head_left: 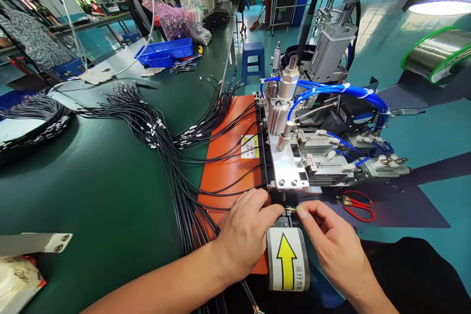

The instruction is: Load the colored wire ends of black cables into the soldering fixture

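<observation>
My left hand (245, 228) is closed at the front edge of the machine, its thumb and forefinger pressing a black cable's end down on a small black fixture (283, 221). Thin coloured wires (292, 209) stick out of that end. The fingertips of my right hand (333, 243) pinch the tips of these wires. Just below, a white label with a yellow arrow (286, 260) covers a guard. Several black cables (221, 159) run across the orange plate (228, 176) into the machine (287, 157). Most of the held cable is hidden beneath my left hand.
A large bundle of black cables (150, 127) lies on the green table (110, 196). Red-handled cutters (356, 205) rest right of the machine. A solder wire spool (437, 56) hangs under a lamp. Blue bins (165, 52) stand farther back. A person (35, 34) sits at the far left.
</observation>
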`<state>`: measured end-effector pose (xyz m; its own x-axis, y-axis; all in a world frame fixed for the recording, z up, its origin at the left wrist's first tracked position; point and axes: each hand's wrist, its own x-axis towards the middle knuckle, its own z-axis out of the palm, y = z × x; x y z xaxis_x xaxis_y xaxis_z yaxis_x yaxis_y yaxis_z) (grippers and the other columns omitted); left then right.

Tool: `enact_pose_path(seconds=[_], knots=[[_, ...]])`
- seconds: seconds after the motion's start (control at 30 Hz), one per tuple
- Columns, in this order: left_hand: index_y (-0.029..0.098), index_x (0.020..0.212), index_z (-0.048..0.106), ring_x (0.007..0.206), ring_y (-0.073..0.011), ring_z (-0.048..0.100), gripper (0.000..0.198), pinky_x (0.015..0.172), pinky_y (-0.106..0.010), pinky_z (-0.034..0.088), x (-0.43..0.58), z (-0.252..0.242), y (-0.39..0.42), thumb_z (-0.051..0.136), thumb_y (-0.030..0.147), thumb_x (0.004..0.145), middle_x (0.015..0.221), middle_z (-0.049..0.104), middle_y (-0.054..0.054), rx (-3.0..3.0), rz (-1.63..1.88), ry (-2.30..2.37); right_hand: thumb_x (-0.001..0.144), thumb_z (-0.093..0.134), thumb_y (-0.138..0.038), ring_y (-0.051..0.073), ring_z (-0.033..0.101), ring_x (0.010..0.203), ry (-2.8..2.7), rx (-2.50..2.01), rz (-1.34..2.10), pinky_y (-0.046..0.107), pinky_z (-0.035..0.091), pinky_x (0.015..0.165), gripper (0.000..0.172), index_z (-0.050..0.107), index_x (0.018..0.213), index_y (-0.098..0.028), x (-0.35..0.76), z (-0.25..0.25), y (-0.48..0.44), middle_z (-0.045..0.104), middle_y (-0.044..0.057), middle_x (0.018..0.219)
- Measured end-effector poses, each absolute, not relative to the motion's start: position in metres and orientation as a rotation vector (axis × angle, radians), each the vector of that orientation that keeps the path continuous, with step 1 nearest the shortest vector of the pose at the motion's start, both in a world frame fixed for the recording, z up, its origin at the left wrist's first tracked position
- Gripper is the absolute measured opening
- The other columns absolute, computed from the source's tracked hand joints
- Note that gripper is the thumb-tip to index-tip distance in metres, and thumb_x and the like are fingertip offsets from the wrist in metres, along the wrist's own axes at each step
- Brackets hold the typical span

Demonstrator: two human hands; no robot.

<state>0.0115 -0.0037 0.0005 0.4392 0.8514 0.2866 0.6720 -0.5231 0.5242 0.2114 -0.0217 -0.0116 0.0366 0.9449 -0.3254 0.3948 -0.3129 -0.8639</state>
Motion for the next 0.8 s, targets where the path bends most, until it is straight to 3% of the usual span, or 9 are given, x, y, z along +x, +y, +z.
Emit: enact_pose_path(seconds=[0.43,0.63,0.8], knots=[[0.018,0.103,0.070,0.084,-0.0213,0.050,0.020,0.072,-0.033,0.046,0.0108,0.0000,-0.0046,0.051,0.014,0.096,0.089,0.054,-0.007,2.362,0.753,1.298,0.094,0.055,-0.063,0.016,0.054,0.078,-1.277,-1.708,1.330,0.024,0.046,0.068,0.040,0.063,0.099,-0.023,0.2122,-0.0167,-0.0226,0.064,0.001,0.085],[0.018,0.101,0.070,0.080,-0.0207,0.049,0.020,0.068,-0.032,0.044,0.0116,-0.0001,-0.0052,0.051,0.013,0.095,0.086,0.052,-0.006,2.377,0.767,1.311,0.093,0.057,-0.061,0.018,0.059,0.086,-1.275,-1.727,1.299,0.024,0.049,0.074,0.043,0.067,0.110,-0.023,0.2160,-0.0193,-0.0186,0.068,0.002,0.094],[0.017,0.101,0.070,0.083,-0.0209,0.050,0.020,0.072,-0.033,0.046,0.0120,0.0001,-0.0049,0.051,0.014,0.096,0.088,0.054,-0.007,2.358,0.777,1.293,0.092,0.058,-0.062,0.017,0.060,0.075,-1.332,-1.718,1.278,0.024,0.049,0.064,0.044,0.069,0.105,-0.021,0.2164,-0.0185,-0.0158,0.068,0.003,0.086]])
